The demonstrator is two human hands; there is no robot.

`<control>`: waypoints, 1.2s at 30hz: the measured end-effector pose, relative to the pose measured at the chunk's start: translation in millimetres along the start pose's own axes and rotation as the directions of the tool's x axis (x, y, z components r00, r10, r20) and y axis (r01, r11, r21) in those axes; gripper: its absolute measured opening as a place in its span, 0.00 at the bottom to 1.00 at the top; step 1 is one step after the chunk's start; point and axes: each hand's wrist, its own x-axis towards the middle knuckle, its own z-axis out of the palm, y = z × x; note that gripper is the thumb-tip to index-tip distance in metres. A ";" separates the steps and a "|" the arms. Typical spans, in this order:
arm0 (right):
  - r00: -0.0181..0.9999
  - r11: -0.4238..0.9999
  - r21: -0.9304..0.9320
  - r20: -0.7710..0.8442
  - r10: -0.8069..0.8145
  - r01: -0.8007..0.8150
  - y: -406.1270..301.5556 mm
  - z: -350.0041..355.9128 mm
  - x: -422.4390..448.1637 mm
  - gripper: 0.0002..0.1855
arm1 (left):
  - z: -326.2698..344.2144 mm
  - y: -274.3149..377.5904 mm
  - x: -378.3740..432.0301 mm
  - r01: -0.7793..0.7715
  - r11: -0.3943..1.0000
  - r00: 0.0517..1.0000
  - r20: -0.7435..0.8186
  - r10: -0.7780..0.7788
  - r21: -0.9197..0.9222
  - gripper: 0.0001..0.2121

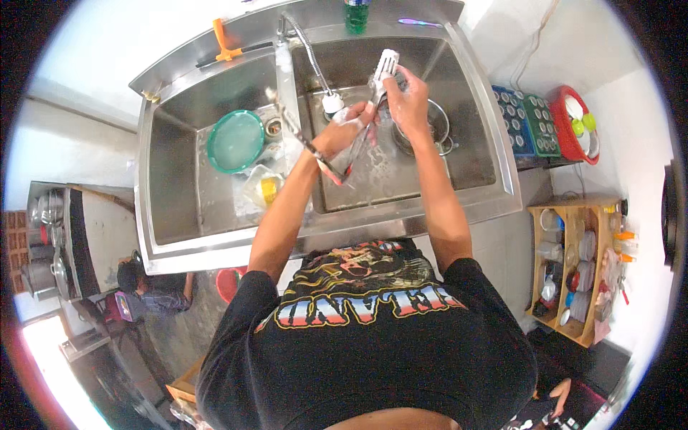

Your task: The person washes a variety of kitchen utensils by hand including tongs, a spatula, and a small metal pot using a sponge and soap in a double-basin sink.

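Note:
A long pair of metal tongs (302, 138) is spread in a wide V above the right sink basin (457, 161), its reddish bend toward me. My left hand (346, 124), wet with suds, grips one arm of the tongs partway along. My right hand (409, 102) closes around the same arm near its slotted end, which is white with foam. The other arm crosses over my left wrist, and its far tip is blurred. Below my hands, a round metal vessel (438, 126) sits in the basin, partly hidden by my right wrist. A flexible faucet hose (309, 48) hangs beside my left hand.
The left basin holds a green-rimmed round container (236, 141) of cloudy liquid and a clear plastic bag (260, 185) with something yellow. An orange-handled squeegee (221, 43) and a green bottle (356, 17) are on the back ledge. A person (156, 285) is behind to the left.

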 end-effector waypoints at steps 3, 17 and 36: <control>0.995 0.990 0.101 0.004 0.101 -0.101 8.0 0.9 0.5 0.19 | 17.7 15.4 -5.0 0.166 0.954 0.971 -0.127 -0.203 -0.249 0.19; 0.961 0.936 -0.259 -0.077 -0.265 0.237 -8.7 -8.4 -21.5 0.23 | 11.9 -25.0 2.0 0.042 0.998 0.923 -0.381 -0.054 -0.042 0.16; 0.851 0.713 -0.498 0.113 -0.512 0.495 -7.6 -6.4 -1.1 0.15 | 36.4 -16.8 -7.3 0.164 0.869 0.873 -0.479 0.093 0.467 0.14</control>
